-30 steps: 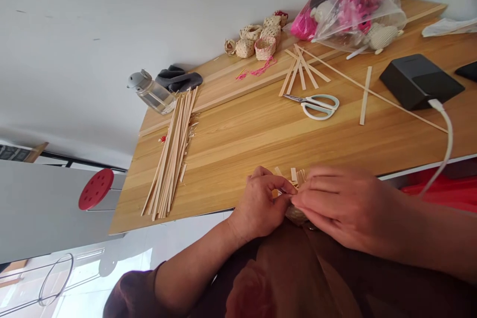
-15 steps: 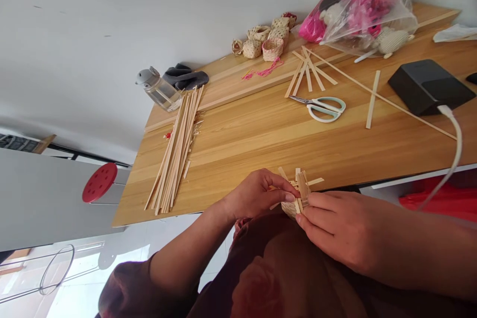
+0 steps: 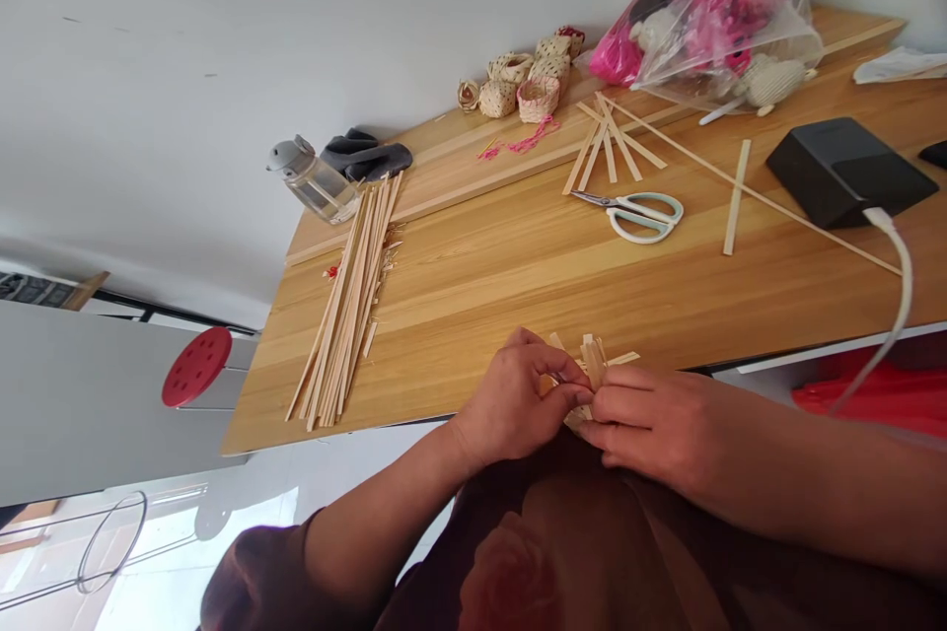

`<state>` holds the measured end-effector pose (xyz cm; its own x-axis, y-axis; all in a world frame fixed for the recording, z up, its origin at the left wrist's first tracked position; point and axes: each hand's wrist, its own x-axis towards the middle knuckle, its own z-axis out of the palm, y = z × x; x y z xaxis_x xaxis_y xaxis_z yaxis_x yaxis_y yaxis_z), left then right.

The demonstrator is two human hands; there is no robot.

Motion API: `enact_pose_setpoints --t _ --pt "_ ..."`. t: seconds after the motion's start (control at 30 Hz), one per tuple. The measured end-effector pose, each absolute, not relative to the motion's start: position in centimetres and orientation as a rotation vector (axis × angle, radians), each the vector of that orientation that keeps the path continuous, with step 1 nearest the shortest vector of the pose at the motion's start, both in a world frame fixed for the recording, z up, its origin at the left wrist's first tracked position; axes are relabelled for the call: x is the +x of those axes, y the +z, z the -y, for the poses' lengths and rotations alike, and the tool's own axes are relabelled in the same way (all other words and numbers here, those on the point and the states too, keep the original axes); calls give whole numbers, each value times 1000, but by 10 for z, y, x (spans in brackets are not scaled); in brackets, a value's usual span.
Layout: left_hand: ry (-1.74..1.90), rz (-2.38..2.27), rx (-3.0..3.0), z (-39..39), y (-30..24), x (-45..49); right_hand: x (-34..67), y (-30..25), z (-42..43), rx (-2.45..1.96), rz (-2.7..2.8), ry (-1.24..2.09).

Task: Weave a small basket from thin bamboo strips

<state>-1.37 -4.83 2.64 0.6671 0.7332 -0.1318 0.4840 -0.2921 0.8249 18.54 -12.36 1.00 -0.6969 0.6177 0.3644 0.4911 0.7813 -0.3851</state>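
Between my hands, at the table's front edge, is a small piece woven from pale wooden strips (image 3: 594, 355), with strip ends sticking up and outward. My left hand (image 3: 524, 401) pinches it from the left, thumb and forefinger pressed together at its near side. Wrapped round its right side is my right hand (image 3: 651, 419), the fingertips meeting those of the left. The hands cover most of the woven body. Farther back on the table lie scissors (image 3: 628, 214) with white and pale green handles, their blades touching some short loose strips (image 3: 611, 146).
A bundle of long strips (image 3: 346, 306) lies at the left of the wooden table (image 3: 459, 286). Behind are a clear bottle (image 3: 315, 179), small woven baskets (image 3: 539, 99) and a plastic bag (image 3: 729, 20) of pink items. A black box (image 3: 850, 173) with a white cable stands right.
My left thumb and fingers have shifted slightly right, closer to my right fingertips. My hands now hide more of the woven piece. The camera view has moved a little.
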Motion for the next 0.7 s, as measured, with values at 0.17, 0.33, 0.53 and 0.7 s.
enact_pose_setpoints --t 0.17,0.33,0.53,0.7 --pt "298 -927 2032 50 27 -18 198 9 121 -933 2241 858" --pt "336 -915 1957 50 28 -22 212 9 112 -1240 1743 1001" --pt "342 -777 2165 39 33 -22 212 18 95 -1268 1581 1377" --pt "287 -758 2138 40 26 -22 208 18 87 -1219 1636 1554"
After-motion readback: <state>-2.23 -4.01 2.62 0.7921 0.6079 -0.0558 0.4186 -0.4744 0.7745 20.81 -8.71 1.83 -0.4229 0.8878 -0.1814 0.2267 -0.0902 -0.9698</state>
